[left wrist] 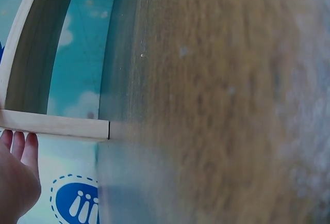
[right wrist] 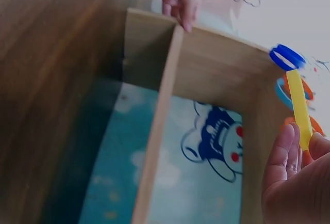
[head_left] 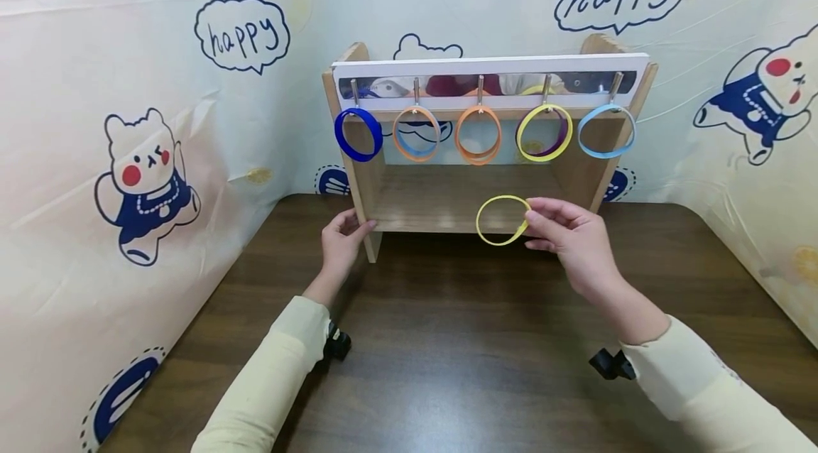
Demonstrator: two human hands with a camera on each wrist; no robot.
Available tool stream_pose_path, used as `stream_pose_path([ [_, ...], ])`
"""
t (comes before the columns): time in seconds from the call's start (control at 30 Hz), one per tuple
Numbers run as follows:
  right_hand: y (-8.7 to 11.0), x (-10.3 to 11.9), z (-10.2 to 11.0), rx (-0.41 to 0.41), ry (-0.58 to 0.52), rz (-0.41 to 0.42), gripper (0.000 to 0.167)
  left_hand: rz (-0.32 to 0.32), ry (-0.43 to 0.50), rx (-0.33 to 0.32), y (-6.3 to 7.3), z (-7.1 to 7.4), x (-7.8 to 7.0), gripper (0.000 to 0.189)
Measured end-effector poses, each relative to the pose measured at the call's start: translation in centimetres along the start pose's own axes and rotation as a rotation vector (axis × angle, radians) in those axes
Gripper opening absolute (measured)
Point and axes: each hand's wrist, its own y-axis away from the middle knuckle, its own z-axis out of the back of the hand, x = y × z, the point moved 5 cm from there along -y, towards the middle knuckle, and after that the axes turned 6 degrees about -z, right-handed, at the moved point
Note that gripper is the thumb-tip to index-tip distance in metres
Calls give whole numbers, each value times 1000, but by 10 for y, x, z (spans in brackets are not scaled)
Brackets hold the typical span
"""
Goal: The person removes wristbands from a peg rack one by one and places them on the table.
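Note:
My right hand [head_left: 571,236] pinches a thin yellow ring [head_left: 481,231] between thumb and fingers, in front of the wooden rack's lower shelf [head_left: 447,197]. In the right wrist view the yellow ring [right wrist: 299,108] appears edge-on above the fingers. My left hand [head_left: 341,243] grips the rack's left side panel [head_left: 358,183] near its lower front corner, thumb on the front edge; the left wrist view shows its fingertips against the panel's outer face. Along the rack's top rail hang rings on metal pegs: blue [head_left: 341,148], orange with light blue, orange [head_left: 479,158], yellow with purple, and light blue [head_left: 607,155].
The rack stands on a dark brown wooden table [head_left: 434,339]. A mirror-like strip [head_left: 447,86] in a white frame runs behind the pegs. Printed cloth [head_left: 153,27] with cartoon bears hangs behind and at both sides. Black wrist mounts [head_left: 337,343] sit below the sleeves.

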Motion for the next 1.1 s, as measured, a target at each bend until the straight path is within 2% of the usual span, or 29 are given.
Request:
stream_pose_path([
  [0.37, -8, -53, -27, 30, 74, -148, 26, -3, -3, -3, -1, -1, 1, 37],
  [0.57, -12, -81, -47, 80, 138, -218, 35, -9, -2, -10, -1, 0, 2, 37],
  [0.9, -16, -123, -82, 150, 160, -350, 25, -2, -5, -4, -1, 1, 3, 37],
  [1.03, -19, -135, -92, 169, 162, -374, 25, 10, 15, 3, -1, 0, -1, 38],
  [1.1, -20, -140, -96, 176, 163, -384, 26, 2, 11, 9, 1, 0, -11, 37],
])
